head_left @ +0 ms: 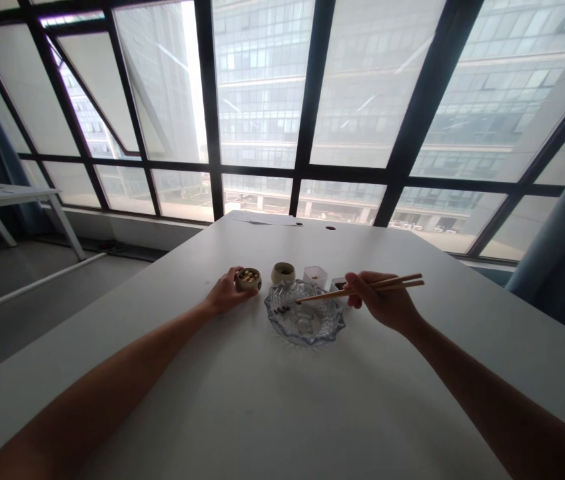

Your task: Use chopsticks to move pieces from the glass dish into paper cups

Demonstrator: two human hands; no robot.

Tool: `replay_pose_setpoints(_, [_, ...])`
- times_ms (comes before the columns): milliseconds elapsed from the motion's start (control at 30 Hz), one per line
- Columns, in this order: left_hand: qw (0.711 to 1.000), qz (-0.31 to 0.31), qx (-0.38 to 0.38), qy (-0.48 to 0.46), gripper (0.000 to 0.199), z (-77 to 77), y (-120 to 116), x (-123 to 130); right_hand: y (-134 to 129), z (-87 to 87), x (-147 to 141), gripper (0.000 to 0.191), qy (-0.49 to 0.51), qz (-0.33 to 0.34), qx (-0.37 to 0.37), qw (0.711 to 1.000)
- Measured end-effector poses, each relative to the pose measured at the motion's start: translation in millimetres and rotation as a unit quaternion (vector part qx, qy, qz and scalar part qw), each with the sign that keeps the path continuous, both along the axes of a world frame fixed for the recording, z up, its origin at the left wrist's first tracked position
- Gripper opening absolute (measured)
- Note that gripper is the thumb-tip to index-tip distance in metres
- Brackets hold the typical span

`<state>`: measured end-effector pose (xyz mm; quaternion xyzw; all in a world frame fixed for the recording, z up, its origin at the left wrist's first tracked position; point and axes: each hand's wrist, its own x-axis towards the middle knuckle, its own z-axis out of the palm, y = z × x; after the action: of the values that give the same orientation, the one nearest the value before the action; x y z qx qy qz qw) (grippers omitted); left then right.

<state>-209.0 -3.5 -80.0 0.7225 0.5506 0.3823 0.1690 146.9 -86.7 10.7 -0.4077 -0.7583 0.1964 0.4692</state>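
My left hand is closed round a small round cup that holds pale nut-like pieces. In my right hand is a pair of wooden chopsticks, their tips over a clear glass dish with a scalloped edge. Several small dark pieces lie in the left part of the dish, and a small dark piece shows at the chopstick tips. Behind the dish stand a second small round cup and a white translucent container. Another container with dark contents is partly hidden by the chopsticks and my right hand.
All this stands on a large white table. Papers lie at its far edge, near two dark round holes. Another white table is at the left. Large windows rise behind, with blue curtains at both sides.
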Motion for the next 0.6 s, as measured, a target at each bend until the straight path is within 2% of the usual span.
replay_pose_setpoints(67, [1.0,0.0,-0.007,-0.001,0.084,10.9,5.0,2.0,6.5,5.1,10.4,0.053,0.041,-0.031,-0.001,0.999])
replay_pose_setpoints(167, [0.998,-0.005,0.052,0.044,0.076,35.5,14.0,22.8,12.4,15.3,27.4,0.055,0.092,-0.081,0.016,0.992])
replay_pose_setpoints(233, [0.99,-0.037,0.082,0.109,0.069,53.4,19.0,51.0,13.4,22.5,38.2,0.056,0.1,-0.107,0.024,0.989])
replay_pose_setpoints(333, [0.972,-0.112,0.063,0.198,0.068,73.2,25.3,105.5,13.6,30.5,52.0,0.058,0.097,-0.141,0.031,0.985])
replay_pose_setpoints(467, [0.955,-0.144,0.0,0.259,0.074,77.6,36.8,164.1,15.4,33.8,64.7,0.058,0.108,-0.164,0.04,0.98])
replay_pose_setpoints(600, [0.959,-0.149,-0.011,0.242,0.076,66.7,50.2,180.2,16.2,34.2,70.1,0.057,0.116,-0.165,0.049,0.978])
